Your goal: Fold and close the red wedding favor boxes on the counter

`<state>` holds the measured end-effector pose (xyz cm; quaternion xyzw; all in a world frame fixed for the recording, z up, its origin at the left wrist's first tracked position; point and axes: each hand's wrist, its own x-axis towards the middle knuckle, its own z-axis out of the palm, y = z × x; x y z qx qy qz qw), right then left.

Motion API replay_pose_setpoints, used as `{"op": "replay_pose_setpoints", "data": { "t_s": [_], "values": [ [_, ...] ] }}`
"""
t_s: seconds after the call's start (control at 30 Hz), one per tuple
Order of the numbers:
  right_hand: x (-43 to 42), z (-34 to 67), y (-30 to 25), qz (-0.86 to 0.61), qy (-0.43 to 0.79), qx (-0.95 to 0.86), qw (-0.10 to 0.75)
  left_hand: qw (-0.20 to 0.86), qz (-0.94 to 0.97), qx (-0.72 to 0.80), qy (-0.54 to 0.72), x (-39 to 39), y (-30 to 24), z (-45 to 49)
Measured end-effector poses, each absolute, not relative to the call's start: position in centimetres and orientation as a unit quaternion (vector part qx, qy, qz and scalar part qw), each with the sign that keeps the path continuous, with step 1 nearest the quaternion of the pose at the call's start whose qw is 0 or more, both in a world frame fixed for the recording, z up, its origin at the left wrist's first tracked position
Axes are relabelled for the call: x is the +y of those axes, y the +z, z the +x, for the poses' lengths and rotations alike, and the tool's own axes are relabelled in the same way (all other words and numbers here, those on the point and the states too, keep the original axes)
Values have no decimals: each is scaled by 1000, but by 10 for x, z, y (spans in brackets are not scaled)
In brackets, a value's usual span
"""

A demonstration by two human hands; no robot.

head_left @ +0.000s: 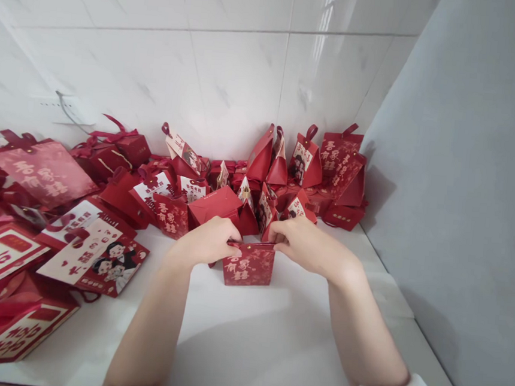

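A small red gift box (248, 265) with gold characters stands upright on the white table (272, 338) in front of me. My left hand (210, 240) pinches its top edge at the left corner. My right hand (298, 238) pinches the top edge at the right corner. Both hands have their fingers curled closed on the box's upper flap. Behind the box lies a heap of similar small red boxes (281, 177) with ribbon loops, some upright and some tipped over.
Flat red and white unfolded boxes (86, 244) and larger red bags (43, 171) are piled along the table's left side. A white tiled wall (231, 76) stands behind and a grey wall (465, 193) borders the table's right edge.
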<state>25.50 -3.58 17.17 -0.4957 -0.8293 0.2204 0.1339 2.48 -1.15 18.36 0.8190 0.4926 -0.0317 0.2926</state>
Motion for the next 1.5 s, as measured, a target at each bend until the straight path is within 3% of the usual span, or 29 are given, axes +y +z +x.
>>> {"op": "replay_pose_setpoints", "data": {
  "t_s": [0.17, 0.5, 1.0, 1.3, 1.5],
  "values": [
    [-32, 257, 173, -469, 226, -844, 129, 176, 853, 491, -9, -24, 184, 43],
    [-32, 260, 176, -481, 214, -843, 110, 151, 880, 447, 55, -27, 174, 62],
    [-33, 251, 175, -480, 109, -868, 68, 35, 900, 434, -29, -28, 178, 69],
    [-31, 271, 181, -458, 255, -845, 103, 72, 865, 496, -36, -48, 174, 67],
    [-37, 301, 188, -498, 274, -809, 153, 63, 864, 490, -102, -56, 171, 57]
  ]
}}
